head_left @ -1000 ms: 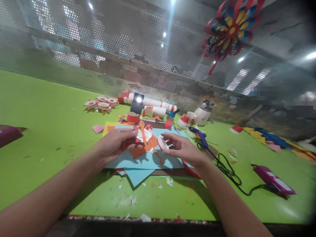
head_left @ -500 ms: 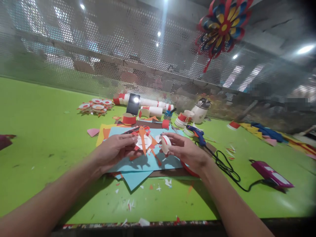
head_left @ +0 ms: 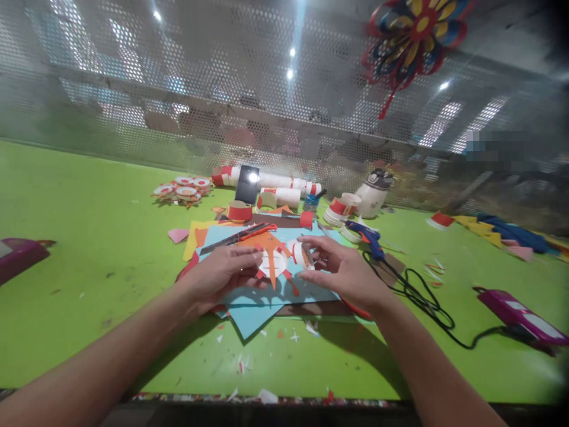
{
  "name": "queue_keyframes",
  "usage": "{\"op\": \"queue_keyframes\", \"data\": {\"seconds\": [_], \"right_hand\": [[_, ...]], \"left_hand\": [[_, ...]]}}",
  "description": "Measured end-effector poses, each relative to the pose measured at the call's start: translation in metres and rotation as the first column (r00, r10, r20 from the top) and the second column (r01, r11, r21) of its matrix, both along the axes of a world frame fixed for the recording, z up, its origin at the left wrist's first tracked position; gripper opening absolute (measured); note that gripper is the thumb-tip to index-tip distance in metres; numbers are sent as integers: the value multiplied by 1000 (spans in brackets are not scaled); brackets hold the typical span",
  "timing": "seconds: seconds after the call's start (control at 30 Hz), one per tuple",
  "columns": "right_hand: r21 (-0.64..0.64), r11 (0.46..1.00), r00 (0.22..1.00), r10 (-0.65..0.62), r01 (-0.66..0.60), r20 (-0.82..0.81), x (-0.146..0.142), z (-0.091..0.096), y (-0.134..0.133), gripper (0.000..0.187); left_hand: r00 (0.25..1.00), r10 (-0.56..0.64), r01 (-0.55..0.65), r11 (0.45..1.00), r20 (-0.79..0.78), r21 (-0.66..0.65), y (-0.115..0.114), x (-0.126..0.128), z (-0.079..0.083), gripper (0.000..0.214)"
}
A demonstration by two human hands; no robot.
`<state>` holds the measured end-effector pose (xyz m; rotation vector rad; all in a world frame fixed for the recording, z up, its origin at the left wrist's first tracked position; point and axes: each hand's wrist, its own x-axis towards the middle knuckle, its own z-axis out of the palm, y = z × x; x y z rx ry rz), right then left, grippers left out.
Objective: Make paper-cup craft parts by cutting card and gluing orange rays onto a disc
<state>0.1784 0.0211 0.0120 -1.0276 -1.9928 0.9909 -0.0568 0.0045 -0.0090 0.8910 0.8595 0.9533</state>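
Note:
My left hand (head_left: pixel 222 276) pinches the edge of a paper craft piece (head_left: pixel 272 261), a white disc with orange and red strips fanning out from it. Just to its right, my right hand (head_left: pixel 342 271) holds a small white paper cup piece with a red band (head_left: pixel 300 254), thumb below and fingers curled above. Both hands hover over blue paper sheets (head_left: pixel 249 314) stacked on the green table (head_left: pixel 89 237). A utility knife (head_left: pixel 237 235) lies just beyond my left hand on the paper.
A blue glue gun (head_left: pixel 367 237) with a black cord (head_left: pixel 427 305) lies to the right, near a magenta box (head_left: pixel 520 311). Behind are red-banded cups (head_left: pixel 340 210), white rolls (head_left: pixel 280 187), a phone (head_left: pixel 247 184), finished discs (head_left: pixel 182 187), a white jar (head_left: pixel 371 198). Mesh wall behind; paper scraps along the front edge.
The craft piece has turned in my left hand, its orange strips now pointing downward. My right hand has brought the cup piece closer to it. The camera shifted slightly.

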Motion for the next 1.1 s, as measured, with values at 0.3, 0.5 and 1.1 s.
{"op": "queue_keyframes", "data": {"seconds": [0.3, 0.5, 1.1], "right_hand": [[161, 987, 988, -11, -14, 157, -3, 12, -9, 48], [257, 967, 975, -50, -7, 216, -5, 16, -16, 47], [217, 967, 976, -164, 131, 142, -12, 10, -21, 49]], "left_hand": [[1000, -11, 11, 1000, 4, -6, -5, 6, 4, 15], [1000, 10, -10, 1000, 0, -29, -8, 8, 4, 16], [1000, 5, -5, 998, 4, -63, -9, 10, 2, 15]]}}
